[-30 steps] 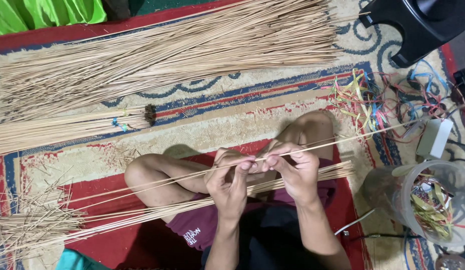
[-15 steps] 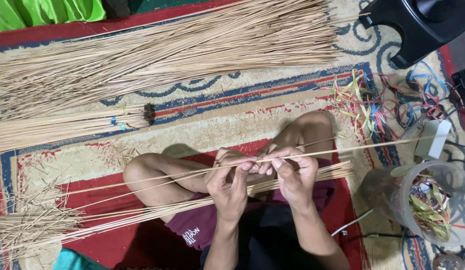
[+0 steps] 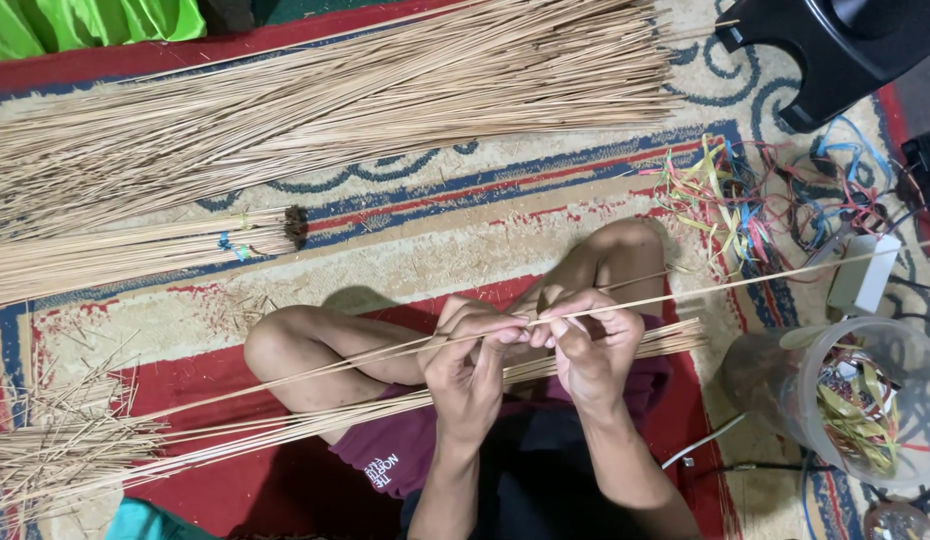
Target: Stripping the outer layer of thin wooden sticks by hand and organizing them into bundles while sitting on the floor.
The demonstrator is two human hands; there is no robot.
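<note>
A person sits cross-legged on a patterned rug (image 3: 405,255), working palm-rib sticks. At far left, a loose heap of trimmed ends (image 3: 55,455) fans over the rug, with a tied bundle (image 3: 135,255) above it and a broad spread of sticks (image 3: 335,95) across the top. A sheaf of sticks (image 3: 285,430) lies over the lap. The left hand (image 3: 472,355), fingers curled shut, pinches one long stick (image 3: 745,282) at mid-length; the right hand (image 3: 588,345) meets it thumb to thumb, also closed on that stick. Compared with a second ago, the hands sit closer together and the stick's right end has risen toward the white box (image 3: 865,272), suggesting the stick is being drawn through the fingers. At right lie coloured strips (image 3: 730,195), a clear tub (image 3: 865,400) holding more strips, and a black stool (image 3: 835,50).
</note>
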